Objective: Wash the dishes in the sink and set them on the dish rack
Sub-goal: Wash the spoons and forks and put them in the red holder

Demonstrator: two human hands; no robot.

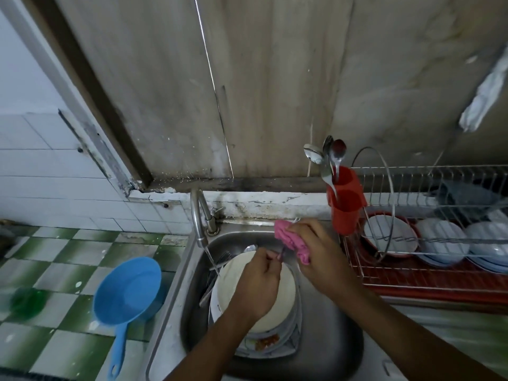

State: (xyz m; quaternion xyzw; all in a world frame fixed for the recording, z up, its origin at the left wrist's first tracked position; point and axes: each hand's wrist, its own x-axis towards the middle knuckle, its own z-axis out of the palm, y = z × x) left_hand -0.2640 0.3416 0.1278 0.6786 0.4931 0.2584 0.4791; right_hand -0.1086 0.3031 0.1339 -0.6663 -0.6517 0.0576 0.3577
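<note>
Over the steel sink (176,292), both hands at work: left hand (258,281) pinched shut on a thin utensil (281,255), kind unclear; right hand (316,243) pressed closed around a pink cloth (291,239) against that utensil. Directly beneath, a stack of dirty plates (286,287) filling the basin, forks (224,257) poking out at its far left edge, food scraps on the lowest plate. Faucet (199,215) at the sink's back-left corner, water running onto the stack. Right of the sink, a wire dish rack (428,185) with pale bowls (390,236) inside; red cutlery holder (346,199) with spoons on its near-left corner, just beside the right hand. Left, on the green-checked counter (55,259), a blue ladle-shaped scoop (126,290).
</note>
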